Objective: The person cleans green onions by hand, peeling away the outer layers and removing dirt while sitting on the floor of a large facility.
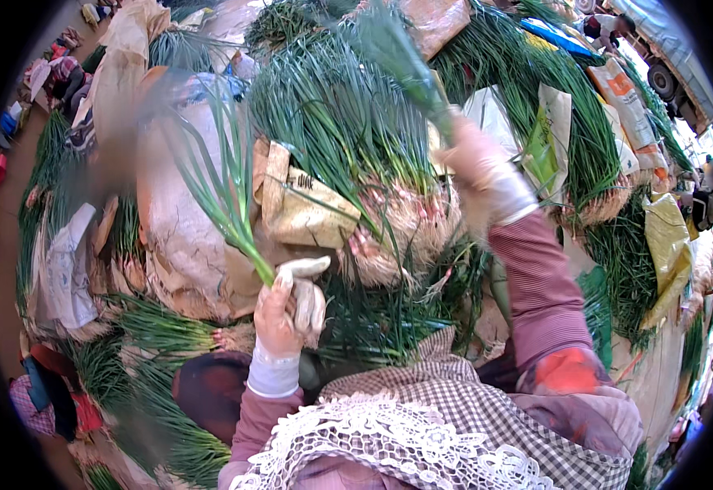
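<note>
My left hand [287,314], in a pale thin glove, is closed round the lower ends of a few green onions [238,200]; their leaves fan up and to the left. Farther right, my right hand [479,159] grips a thick bunch of green onions [397,65], raised with its leaves pointing up and left and smeared by motion. Between and beyond my hands lies a big heap of green onions [340,106], leaves away from me, pinkish bulbs and stringy roots [397,216] toward me. A folded yellowish sack [311,214] rests at the heap's left edge, near my left hand.
A large whitish sack [185,188] bulges at the left. Loose leaves [373,314] lie just before my checked apron [471,392]. More onion heaps [495,65] and a yellow sack [665,253] spread to the right. Other people sit around the edges; a truck [671,57] stands far right.
</note>
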`<action>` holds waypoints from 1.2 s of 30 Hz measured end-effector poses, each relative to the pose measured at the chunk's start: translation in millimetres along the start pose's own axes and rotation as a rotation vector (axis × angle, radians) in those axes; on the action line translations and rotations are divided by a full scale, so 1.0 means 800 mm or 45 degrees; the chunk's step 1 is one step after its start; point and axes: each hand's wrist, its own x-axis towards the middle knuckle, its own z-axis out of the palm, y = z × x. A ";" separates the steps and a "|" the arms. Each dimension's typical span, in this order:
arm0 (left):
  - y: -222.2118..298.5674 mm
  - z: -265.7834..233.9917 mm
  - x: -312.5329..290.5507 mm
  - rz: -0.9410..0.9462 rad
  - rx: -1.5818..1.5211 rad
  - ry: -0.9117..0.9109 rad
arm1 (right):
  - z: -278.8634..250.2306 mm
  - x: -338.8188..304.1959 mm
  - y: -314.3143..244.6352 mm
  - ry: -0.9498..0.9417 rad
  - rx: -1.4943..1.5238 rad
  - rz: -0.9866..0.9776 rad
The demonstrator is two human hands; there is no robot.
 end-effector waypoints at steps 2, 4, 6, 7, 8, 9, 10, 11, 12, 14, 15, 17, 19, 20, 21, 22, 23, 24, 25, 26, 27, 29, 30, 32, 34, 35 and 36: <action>-0.005 0.003 0.003 -0.065 -0.096 0.075 | 0.082 -0.020 0.009 -0.025 0.176 -0.451; -0.025 -0.023 0.000 -0.265 -0.358 0.111 | 0.126 -0.087 -0.012 -0.018 -0.209 -0.419; -0.046 -0.039 -0.004 -0.434 -0.571 0.088 | 0.156 -0.143 0.000 -0.448 -0.301 -0.265; -0.053 -0.040 -0.006 -0.510 -0.602 0.125 | 0.178 -0.165 0.040 -0.500 -0.165 -0.330; -0.056 -0.048 -0.010 -0.501 -0.549 0.137 | 0.175 -0.177 0.058 -0.646 0.228 -0.381; -0.062 -0.050 -0.013 -0.502 -0.508 0.138 | 0.169 -0.182 0.086 -1.048 0.085 -0.024; -0.060 -0.050 -0.016 -0.493 -0.445 0.139 | 0.152 -0.183 0.095 -1.162 -0.067 0.107; -0.059 -0.048 -0.016 -0.485 -0.381 0.130 | 0.144 -0.176 0.096 -1.136 -0.651 0.110; -0.060 -0.048 -0.017 -0.426 -0.372 0.114 | 0.137 -0.165 0.096 -0.944 -0.625 0.033; -0.059 -0.040 -0.019 -0.425 -0.316 0.151 | 0.120 -0.146 0.069 -0.633 -0.276 0.021; -0.058 -0.034 -0.021 -0.425 -0.283 0.168 | 0.112 -0.137 0.030 -0.502 0.046 0.085; -0.058 -0.028 -0.025 -0.391 -0.245 0.127 | 0.119 -0.108 -0.014 -0.060 -0.132 -0.007; -0.053 -0.015 -0.027 -0.348 -0.173 0.075 | 0.132 -0.072 -0.039 0.013 -0.414 0.162; -0.052 -0.007 -0.028 -0.317 -0.148 0.057 | 0.156 -0.050 -0.013 -0.032 -0.364 0.176; -0.050 0.000 -0.029 -0.295 -0.118 0.033 | 0.178 -0.029 0.014 -0.076 -0.308 0.199; -0.045 -0.002 -0.029 -0.262 -0.082 0.024 | 0.162 -0.010 -0.003 -0.312 -0.227 0.299; -0.041 -0.005 -0.026 -0.251 -0.264 -0.027 | 0.153 0.006 0.015 -0.322 0.133 0.184; -0.042 -0.007 -0.024 -0.251 -0.462 -0.084 | 0.140 0.021 0.037 -0.356 0.497 0.091; -0.043 -0.022 -0.029 -0.238 -0.651 -0.096 | 0.104 -0.012 -0.004 -0.318 1.212 0.132; -0.044 -0.026 -0.028 -0.303 -0.747 -0.126 | 0.091 -0.021 -0.001 -0.356 1.341 0.061; -0.048 -0.027 -0.026 -0.354 -0.694 -0.123 | 0.082 -0.031 -0.001 -0.358 0.946 0.043; -0.060 -0.027 -0.024 -0.460 -0.581 -0.123 | 0.087 -0.038 0.014 -0.510 0.014 0.156; -0.070 -0.027 -0.022 -0.476 -0.579 -0.160 | 0.091 -0.048 0.027 -0.447 0.146 0.086; -0.075 -0.035 -0.021 -0.463 -0.453 -0.109 | 0.089 -0.094 0.012 -0.340 0.451 -0.083; -0.077 -0.024 -0.017 -0.448 -0.341 -0.031 | 0.098 -0.141 -0.010 -0.538 1.273 0.017; -0.074 -0.020 -0.017 -0.550 -0.231 0.116 | 0.108 -0.161 -0.013 -0.646 1.267 0.053; -0.076 -0.009 -0.017 -0.557 -0.322 0.134 | 0.112 -0.186 -0.028 -0.647 1.141 0.091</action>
